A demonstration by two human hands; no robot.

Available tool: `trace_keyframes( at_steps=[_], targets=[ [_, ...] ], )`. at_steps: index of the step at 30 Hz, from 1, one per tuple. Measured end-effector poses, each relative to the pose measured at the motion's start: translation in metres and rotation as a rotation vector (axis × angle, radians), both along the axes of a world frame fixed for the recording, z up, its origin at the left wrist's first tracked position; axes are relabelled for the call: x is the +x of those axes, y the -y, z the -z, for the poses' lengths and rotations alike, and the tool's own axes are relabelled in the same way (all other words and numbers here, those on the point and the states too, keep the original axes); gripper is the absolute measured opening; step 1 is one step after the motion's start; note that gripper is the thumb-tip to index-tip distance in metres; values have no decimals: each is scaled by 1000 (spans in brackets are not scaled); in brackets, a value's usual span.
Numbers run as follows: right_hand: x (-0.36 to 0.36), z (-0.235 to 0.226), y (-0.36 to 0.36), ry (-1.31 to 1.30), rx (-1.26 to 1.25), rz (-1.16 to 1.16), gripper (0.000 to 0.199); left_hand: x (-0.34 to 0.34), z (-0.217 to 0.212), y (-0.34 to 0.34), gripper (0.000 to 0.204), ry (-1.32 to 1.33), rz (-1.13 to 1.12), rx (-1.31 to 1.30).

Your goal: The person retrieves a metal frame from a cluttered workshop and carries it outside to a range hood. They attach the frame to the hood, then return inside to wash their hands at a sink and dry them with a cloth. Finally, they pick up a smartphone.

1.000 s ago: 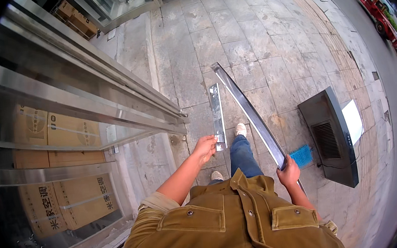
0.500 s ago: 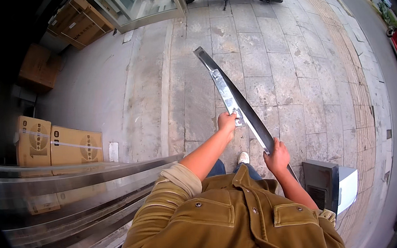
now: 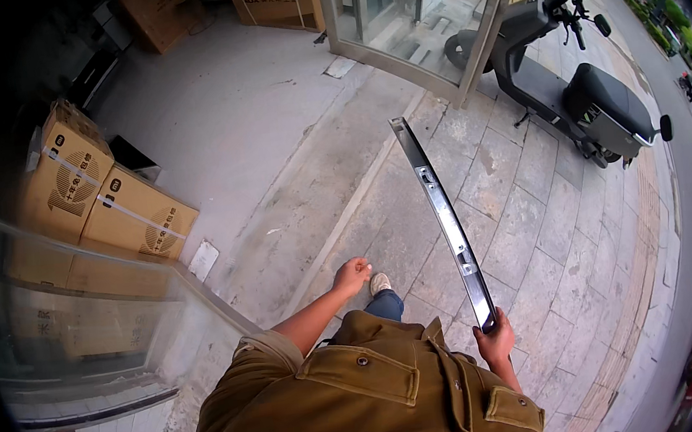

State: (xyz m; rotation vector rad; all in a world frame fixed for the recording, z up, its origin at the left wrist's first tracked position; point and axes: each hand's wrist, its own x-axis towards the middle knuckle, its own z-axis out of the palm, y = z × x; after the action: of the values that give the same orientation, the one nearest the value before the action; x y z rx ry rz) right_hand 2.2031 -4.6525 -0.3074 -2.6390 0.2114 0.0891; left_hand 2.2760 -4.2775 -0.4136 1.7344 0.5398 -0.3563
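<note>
A long, narrow metal bar (image 3: 448, 226) with dark edges slants up and away in front of me. Its silver face carries small fittings at two spots. My right hand (image 3: 494, 337) is closed around the bar's near end, at the right of my body. Apart from the bar, my left hand (image 3: 353, 276) hangs at the left with its fingers curled in a loose fist; I see nothing held in it. Below that hand, my shoe (image 3: 380, 283) shows on the paving.
Ahead stands a framed glass door (image 3: 405, 20), with a dark scooter (image 3: 549, 98) parked to its right. Cardboard boxes, one tall (image 3: 68, 178) and one lower (image 3: 139, 214), stand at the left behind a glass panel (image 3: 121, 320). Paving slabs (image 3: 524, 222) border a pale indoor floor (image 3: 215, 95).
My left hand has let go of the bar and moved left, while my right hand still grips it. The view has turned left, and the door and scooter appear nearer.
</note>
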Motion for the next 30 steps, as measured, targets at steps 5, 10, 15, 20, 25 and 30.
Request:
trace_keyframes(
  at_steps=[5,10,15,20,25,30],
  targets=[
    [143,8,-38,67,18,-183,70,74,4,-111,29,59,-163,117],
    [302,21,-120,-23,71,-296,69,157,-18,-158,30,166,-288,47],
    [489,26,-250,-117,117,-498,65,247,-7,-227,30,117,-357,29],
    [669,12,-390,-32,114,-763,53,377,-33,-331,29,91,-580,1],
    [807,-48,-518,-95,119,-911,57,451,-118,-413,28,-37,-688,4],
    [889,-96,-651,-2,185,-974,49,400,-150,-454,31,-272,-838,272]
  ],
)
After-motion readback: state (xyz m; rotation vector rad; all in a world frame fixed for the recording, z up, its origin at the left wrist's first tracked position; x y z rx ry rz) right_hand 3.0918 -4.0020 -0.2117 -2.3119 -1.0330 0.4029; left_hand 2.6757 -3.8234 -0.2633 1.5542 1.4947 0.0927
